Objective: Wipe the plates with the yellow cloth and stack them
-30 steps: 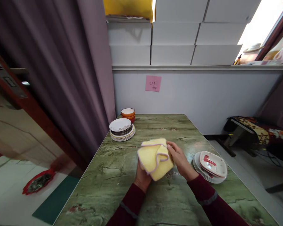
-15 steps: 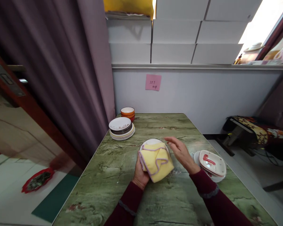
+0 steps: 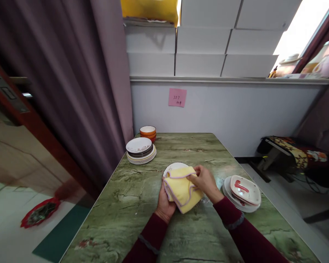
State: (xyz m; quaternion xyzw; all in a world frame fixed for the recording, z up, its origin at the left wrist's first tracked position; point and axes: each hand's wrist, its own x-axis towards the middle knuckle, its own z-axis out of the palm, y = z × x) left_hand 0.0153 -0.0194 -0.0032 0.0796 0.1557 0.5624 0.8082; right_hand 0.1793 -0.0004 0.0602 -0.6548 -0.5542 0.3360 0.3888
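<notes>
A yellow cloth with a purple edging [image 3: 182, 191] lies in folds over a white plate [image 3: 175, 166], whose far rim shows above it. My left hand [image 3: 165, 204] grips the plate's left side, its fingers mostly hidden under the cloth and plate. At the right side, my right hand [image 3: 206, 182] pinches the cloth's edge between thumb and fingers near the plate's rim. Most of the plate's surface is covered by the cloth.
Stacked plates [image 3: 139, 145] stand at the table's far left, with orange and red bowls [image 3: 148, 132] behind them. To the right is another stack of dishes, topped by a squarish dish with red marking [image 3: 249, 195]. A wall bounds the green table's [image 3: 120, 219] far end.
My right hand has come down and left onto the cloth and closed on its edge. My left hand keeps its grip on the plate. The view has shifted slightly.
</notes>
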